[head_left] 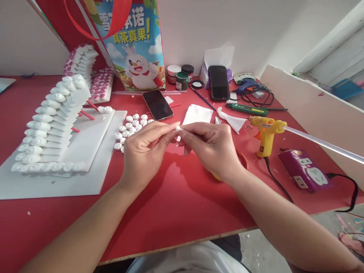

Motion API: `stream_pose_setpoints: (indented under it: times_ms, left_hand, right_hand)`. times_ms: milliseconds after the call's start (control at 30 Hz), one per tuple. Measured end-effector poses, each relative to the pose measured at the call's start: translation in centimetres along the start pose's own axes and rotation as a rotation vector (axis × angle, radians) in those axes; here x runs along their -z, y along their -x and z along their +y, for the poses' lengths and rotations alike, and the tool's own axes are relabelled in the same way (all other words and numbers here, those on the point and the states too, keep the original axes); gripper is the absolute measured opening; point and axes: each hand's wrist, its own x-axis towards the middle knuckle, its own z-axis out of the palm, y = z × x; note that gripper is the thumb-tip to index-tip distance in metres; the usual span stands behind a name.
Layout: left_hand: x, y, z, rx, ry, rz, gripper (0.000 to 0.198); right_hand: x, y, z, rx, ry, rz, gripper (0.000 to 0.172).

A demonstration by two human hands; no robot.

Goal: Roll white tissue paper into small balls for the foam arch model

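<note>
Small white piece point(178, 129) pinched between fingertips of both hands, held above middle of red tabletop point(176, 204). Left hand point(143, 149) closed on its left end, thumb and forefinger tight; right hand point(212, 146) closed on right end, other fingers curled. Cluster of small white round pieces point(131, 127) on table just beyond left hand, beside white foam board point(91, 151) bearing rows of white rolled shapes point(42, 129). Black smartphone point(157, 104) farther back. Yellow hot-glue gun point(265, 134) stands right of right hand, purple power strip point(304, 172) near it
</note>
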Motion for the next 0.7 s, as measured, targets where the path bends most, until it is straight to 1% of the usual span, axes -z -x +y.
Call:
stream_pose_setpoints:
  times_ms: [33, 100, 200, 267, 300, 367, 467, 533, 600, 700]
  left_hand:
    - [0.0, -0.1, 0.0, 0.045, 0.041, -0.017, 0.024]
    - [0.1, -0.2, 0.1, 0.066, 0.065, -0.038, 0.024]
    - [0.1, -0.2, 0.2, -0.009, -0.009, -0.05, 0.025]
    - [0.1, -0.1, 0.3, -0.059, -0.078, -0.037, 0.024]
    - [0.1, -0.2, 0.3, -0.07, -0.109, -0.023, 0.022]
    - [0.2, -0.2, 0.4, -0.047, -0.135, 0.001, 0.019]
    - [0.5, -0.3, 0.4, 0.053, -0.083, -0.009, 0.018]
    - [0.6, -0.4, 0.3, 0.1, -0.037, -0.021, 0.017]
    - [0.7, -0.5, 0.3, 0.115, -0.018, -0.028, 0.016]
    - [0.7, -0.6, 0.3, 0.114, -0.019, -0.045, 0.017]
  right_hand:
    - [0.0, 0.0, 0.1, 0.015, -0.004, -0.006, 0.018]
    - [-0.1, 0.1, 0.3, 0.036, -0.007, -0.01, 0.018]
    - [-0.3, 0.2, 0.4, 0.039, 0.013, 0.011, 0.019]
    - [-0.2, 0.1, 0.3, 0.004, -0.005, 0.012, 0.016]
    - [-0.1, -0.1, 0.2, -0.045, -0.046, -0.014, 0.016]
    - [0.4, -0.7, 0.2, -0.213, -0.219, -0.125, 0.025]
    - [1.3, -1.7, 0.5, -0.525, -0.571, -0.329, 0.04]
    - [1.7, -2.1, 1.0, -0.662, -0.737, -0.423, 0.041]
    - [1.8, -2.3, 1.3, -0.706, -0.832, -0.468, 0.036]
    - [1.7, -2.1, 1.4, -0.656, -0.883, -0.451, 0.025]
